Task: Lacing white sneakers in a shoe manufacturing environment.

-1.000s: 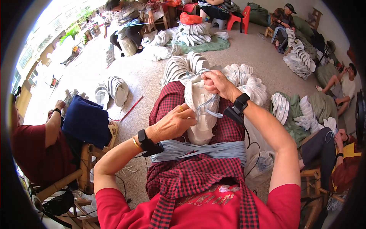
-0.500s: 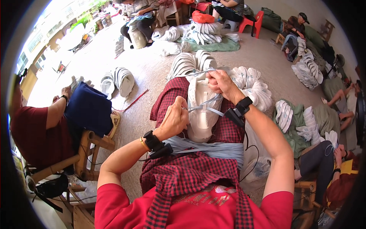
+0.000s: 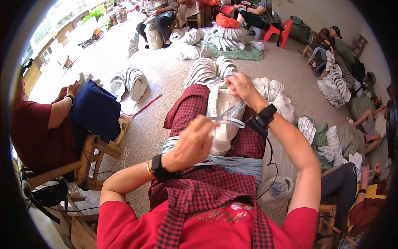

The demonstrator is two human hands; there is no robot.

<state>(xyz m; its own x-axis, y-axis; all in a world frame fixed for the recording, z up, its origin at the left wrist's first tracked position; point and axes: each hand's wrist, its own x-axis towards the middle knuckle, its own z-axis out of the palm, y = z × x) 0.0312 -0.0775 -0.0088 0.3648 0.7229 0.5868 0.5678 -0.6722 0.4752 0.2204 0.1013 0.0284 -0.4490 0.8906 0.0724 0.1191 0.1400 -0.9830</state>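
A white shoe upper (image 3: 224, 106) lies over my lap, its toe toward me. A pale blue shoelace (image 3: 235, 121) crosses its front in loose loops. My right hand (image 3: 245, 90) is closed at the far end of the upper, pinching a strand of the lace between thumb and fingers. Nearer to me, my left hand (image 3: 191, 143) hangs beside the toe, blurred by motion. Its fingers are drawn together where a strand of lace runs to them. Spare blue laces (image 3: 236, 164) are wrapped around the checked apron (image 3: 184, 108) across my thighs.
Stacked white uppers (image 3: 202, 71) stand just beyond my knees, with more uppers (image 3: 275, 97) to their right. Another pair of stacks (image 3: 136, 85) sits on the floor to the left. Seated people work all around; a bamboo chair (image 3: 89, 166) is close at my left.
My left hand has dropped toward me and slightly left, away from the lace crossing. My right hand has shifted a little right, still pinching lace at the far end of the upper.
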